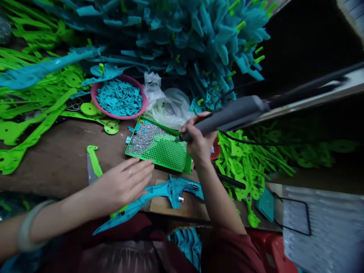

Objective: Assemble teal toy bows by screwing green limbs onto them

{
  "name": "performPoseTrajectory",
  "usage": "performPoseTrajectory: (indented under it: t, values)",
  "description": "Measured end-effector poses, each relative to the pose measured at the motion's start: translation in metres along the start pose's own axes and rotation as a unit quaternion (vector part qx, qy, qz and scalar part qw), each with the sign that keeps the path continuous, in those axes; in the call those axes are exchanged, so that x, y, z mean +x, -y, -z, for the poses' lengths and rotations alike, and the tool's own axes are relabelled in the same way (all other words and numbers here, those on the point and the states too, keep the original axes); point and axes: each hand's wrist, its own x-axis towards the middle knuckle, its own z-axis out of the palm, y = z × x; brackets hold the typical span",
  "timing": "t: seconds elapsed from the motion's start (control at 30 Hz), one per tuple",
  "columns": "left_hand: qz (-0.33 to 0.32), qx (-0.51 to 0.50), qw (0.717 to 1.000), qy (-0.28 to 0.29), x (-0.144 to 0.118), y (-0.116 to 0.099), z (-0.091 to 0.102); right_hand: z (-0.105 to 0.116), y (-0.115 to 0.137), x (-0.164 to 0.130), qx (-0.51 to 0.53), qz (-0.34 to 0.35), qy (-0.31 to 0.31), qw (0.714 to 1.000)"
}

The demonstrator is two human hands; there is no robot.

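My right hand (pixel 200 142) is wrapped round a dark grey electric screwdriver (pixel 230 113). Its tip points down to the left, over a green perforated tray (pixel 167 163) with small silver screws (pixel 145 138) heaped mostly on its left side. My left hand (pixel 129 182) is stretched flat, fingers straight and side by side, at the tray's near edge. Partly under it lies a blue plastic weapon-shaped shell half (pixel 173 189) with small parts and a wire in it; my left thumb is hidden. A green and grey piece (pixel 93 161) lies to the left.
A pink bowl (pixel 143 102) of small blue pieces stands behind the tray, beside clear plastic bags (pixel 173 108). Blue shells (pixel 170 34) pile high at the back. Green parts lie heaped left (pixel 36 110) and right (pixel 241 163). The screwdriver's black cable (pixel 256 143) runs right.
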Motion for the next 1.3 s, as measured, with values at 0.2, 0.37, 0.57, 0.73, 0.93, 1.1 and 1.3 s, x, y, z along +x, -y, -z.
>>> performPoseTrajectory:
  t: [0.2, 0.37, 0.57, 0.73, 0.93, 1.1, 1.3]
  values:
    - [0.022, -0.109, 0.993, -0.038, -0.098, -0.028, 0.001, -0.028, -0.047, -0.01, -0.059, 0.051, -0.069, 0.995]
    - [0.048, -0.134, 0.99, -0.023, -0.115, -0.024, 0.0, -0.034, -0.048, -0.014, -0.054, 0.049, -0.054, 0.996]
    - [0.039, -0.107, 0.993, -0.021, -0.104, -0.027, -0.01, -0.035, -0.053, -0.011, -0.01, 0.067, -0.042, 0.997]
    - [0.043, -0.086, 0.995, -0.014, -0.087, -0.039, -0.023, -0.035, -0.053, -0.013, -0.055, 0.066, -0.055, 0.995]
    - [0.057, -0.06, 0.994, -0.07, -0.07, -0.055, -0.042, -0.035, -0.059, -0.007, -0.069, 0.052, -0.059, 0.995]
    - [0.095, -0.061, 0.989, -0.093, -0.071, -0.062, -0.047, -0.05, -0.004, -0.03, -0.023, 0.08, -0.089, 0.993]
    - [0.146, -0.11, 0.979, -0.092, -0.079, -0.067, -0.052, -0.044, 0.089, -0.128, -0.069, -0.095, 0.134, 0.984]
